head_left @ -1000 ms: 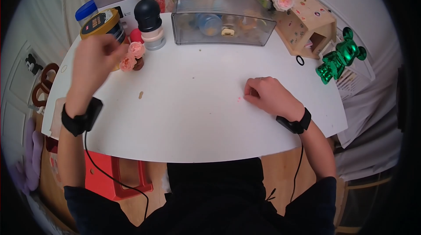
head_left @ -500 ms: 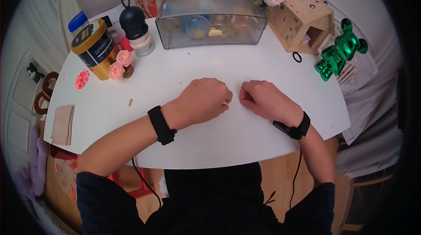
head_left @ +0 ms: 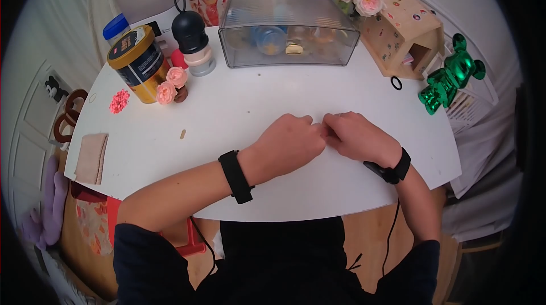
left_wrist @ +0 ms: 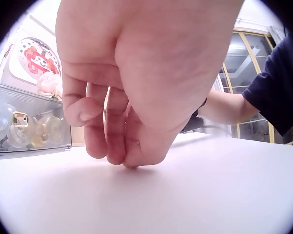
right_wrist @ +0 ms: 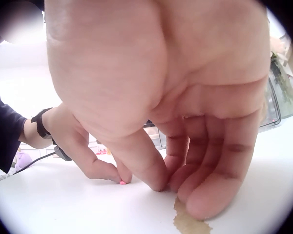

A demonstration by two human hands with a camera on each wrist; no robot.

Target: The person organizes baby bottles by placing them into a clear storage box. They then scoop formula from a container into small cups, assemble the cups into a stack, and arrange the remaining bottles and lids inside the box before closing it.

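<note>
Near the middle of the white table (head_left: 273, 197) my two hands meet, fingertips down at the surface. My left hand (head_left: 287, 146) pinches a small pink piece (right_wrist: 122, 183) between thumb and finger, as the right wrist view shows. My right hand (head_left: 364, 139) has curled fingers, its thumb tip close against them at the table; I cannot tell whether anything is between them. Beside those fingertips lies a ragged tan patch (right_wrist: 190, 222). A cluster of small pink pieces (head_left: 118, 101) lies on the left side of the table.
A gold tub (head_left: 139, 66), pink flowers (head_left: 170, 86) and a black-topped bottle (head_left: 190, 32) stand at the back left. A smoky clear box (head_left: 290, 43) sits at the back, a wooden house (head_left: 398, 32) and green bear figure (head_left: 452, 75) at right. A folded cloth (head_left: 91, 158) lies left.
My left hand has moved from over the pink cluster at the left across to beside my right hand, carrying the small pink piece. My right hand has stayed nearly in place.
</note>
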